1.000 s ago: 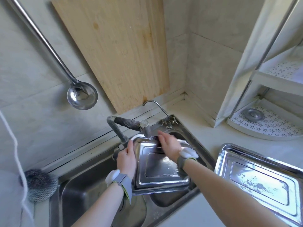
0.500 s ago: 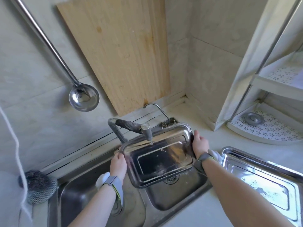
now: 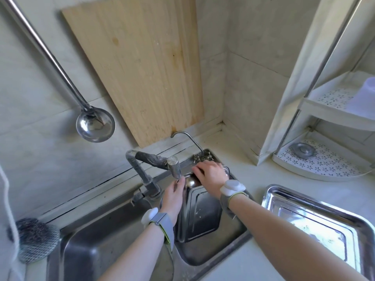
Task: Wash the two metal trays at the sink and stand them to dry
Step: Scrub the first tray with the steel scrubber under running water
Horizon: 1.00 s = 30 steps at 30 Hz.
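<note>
- Head view: one metal tray (image 3: pixel 197 216) is tipped up on its edge in the right basin (image 3: pixel 203 254) of the sink, its top corner just below the faucet spout (image 3: pixel 175 167).
- The right hand (image 3: pixel 211 172) comes over the top, palm down, fingers curled onto the upper rim at the far corner. That looks like the hand that has hold of the tray.
- The left hand (image 3: pixel 173 196) lies along the tray's left edge, fingers reaching up toward the spout. Whether it grips the rim or only steadies it, the view does not show.
- Whether water is running cannot be made out from here.
- By the look of it this is the rinse-and-turn stage on tray one: washing under way, nothing stood to dry yet.
- The second tray (image 3: pixel 300 222) lies flat on the countertop (image 3: pixel 253 258) to the right of the sink, well apart from both hands, with specks of residue on its floor, so it seems to be waiting its turn.
- A steel scourer (image 3: pixel 35 240) sits on the counter at the far left, near the left basin, untouched.
- The next move calls for a firm two-handed hold on a wet, slippery rim, and for swinging the upright tray clear of the low spout without knocking it.
- A leaning spot to stand it in is then needed, before the right hand goes for the tray on the counter.
</note>
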Each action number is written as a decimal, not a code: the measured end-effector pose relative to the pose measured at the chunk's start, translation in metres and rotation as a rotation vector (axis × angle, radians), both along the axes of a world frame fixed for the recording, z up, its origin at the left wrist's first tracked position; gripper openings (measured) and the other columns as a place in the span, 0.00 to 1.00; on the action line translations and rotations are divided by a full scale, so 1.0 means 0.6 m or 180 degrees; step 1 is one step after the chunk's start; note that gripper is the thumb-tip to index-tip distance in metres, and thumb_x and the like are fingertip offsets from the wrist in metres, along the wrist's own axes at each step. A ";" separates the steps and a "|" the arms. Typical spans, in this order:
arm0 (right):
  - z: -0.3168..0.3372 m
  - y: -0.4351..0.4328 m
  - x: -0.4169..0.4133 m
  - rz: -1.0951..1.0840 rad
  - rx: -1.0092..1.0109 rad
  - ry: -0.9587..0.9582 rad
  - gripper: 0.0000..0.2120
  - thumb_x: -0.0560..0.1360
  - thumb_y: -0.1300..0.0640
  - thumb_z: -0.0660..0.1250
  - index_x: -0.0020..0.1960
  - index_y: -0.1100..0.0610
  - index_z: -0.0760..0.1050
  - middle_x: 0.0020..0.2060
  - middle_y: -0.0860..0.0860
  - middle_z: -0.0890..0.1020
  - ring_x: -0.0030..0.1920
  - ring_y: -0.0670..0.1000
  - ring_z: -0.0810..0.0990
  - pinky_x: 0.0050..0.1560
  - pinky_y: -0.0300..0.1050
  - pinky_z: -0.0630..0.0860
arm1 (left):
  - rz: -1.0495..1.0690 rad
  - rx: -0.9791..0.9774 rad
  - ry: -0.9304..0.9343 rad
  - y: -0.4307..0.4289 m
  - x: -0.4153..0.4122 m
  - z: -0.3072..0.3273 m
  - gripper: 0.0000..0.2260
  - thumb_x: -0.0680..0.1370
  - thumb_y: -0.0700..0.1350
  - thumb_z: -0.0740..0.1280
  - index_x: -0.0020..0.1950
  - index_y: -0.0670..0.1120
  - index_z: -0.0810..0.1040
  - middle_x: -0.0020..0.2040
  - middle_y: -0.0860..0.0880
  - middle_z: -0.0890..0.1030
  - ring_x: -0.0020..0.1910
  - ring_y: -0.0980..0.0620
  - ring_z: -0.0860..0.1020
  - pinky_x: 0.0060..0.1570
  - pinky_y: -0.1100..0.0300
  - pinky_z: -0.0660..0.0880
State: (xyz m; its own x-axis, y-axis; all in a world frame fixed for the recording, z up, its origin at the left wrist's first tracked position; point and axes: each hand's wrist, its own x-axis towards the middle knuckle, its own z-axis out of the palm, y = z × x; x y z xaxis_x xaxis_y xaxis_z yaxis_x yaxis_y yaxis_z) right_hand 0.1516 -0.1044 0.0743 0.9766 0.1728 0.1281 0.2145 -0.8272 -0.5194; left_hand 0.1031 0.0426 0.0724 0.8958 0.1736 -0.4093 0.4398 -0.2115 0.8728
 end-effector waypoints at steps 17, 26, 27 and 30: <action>-0.008 0.040 -0.028 0.0142 0.0169 -0.0072 0.19 0.83 0.54 0.50 0.72 0.56 0.65 0.69 0.53 0.72 0.75 0.54 0.60 0.76 0.54 0.49 | 0.0895 -0.1084 0.0130 -0.006 0.005 0.011 0.16 0.78 0.60 0.62 0.49 0.49 0.80 0.51 0.47 0.84 0.51 0.49 0.81 0.57 0.50 0.76; -0.027 0.008 -0.015 -0.0408 0.0140 0.0279 0.21 0.83 0.53 0.48 0.73 0.55 0.64 0.70 0.53 0.71 0.75 0.54 0.60 0.76 0.58 0.52 | 0.1117 -0.1290 0.0048 0.007 0.006 0.006 0.13 0.80 0.54 0.61 0.47 0.47 0.81 0.44 0.48 0.82 0.44 0.52 0.79 0.46 0.59 0.72; -0.019 0.035 -0.033 0.0054 0.0180 0.0044 0.21 0.82 0.53 0.48 0.72 0.56 0.66 0.68 0.53 0.73 0.74 0.54 0.62 0.75 0.59 0.54 | 0.1032 -0.1258 0.0031 0.001 0.006 0.012 0.14 0.80 0.54 0.61 0.48 0.47 0.81 0.45 0.47 0.83 0.45 0.51 0.80 0.47 0.58 0.73; -0.012 0.072 -0.053 0.0937 0.0075 -0.0432 0.23 0.81 0.51 0.47 0.68 0.56 0.71 0.64 0.52 0.77 0.71 0.52 0.67 0.75 0.57 0.55 | 0.0990 -0.1330 0.0079 -0.002 0.005 0.017 0.14 0.81 0.53 0.61 0.50 0.46 0.81 0.47 0.46 0.84 0.47 0.50 0.82 0.51 0.55 0.77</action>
State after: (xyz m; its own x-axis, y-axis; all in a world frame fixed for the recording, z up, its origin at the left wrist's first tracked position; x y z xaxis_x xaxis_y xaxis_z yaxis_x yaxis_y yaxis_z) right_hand 0.1200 -0.0611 0.0670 0.8589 0.4407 0.2609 0.5113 -0.7075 -0.4879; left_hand 0.1061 0.0412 0.0829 0.8169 0.2474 -0.5210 0.4480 0.2966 0.8434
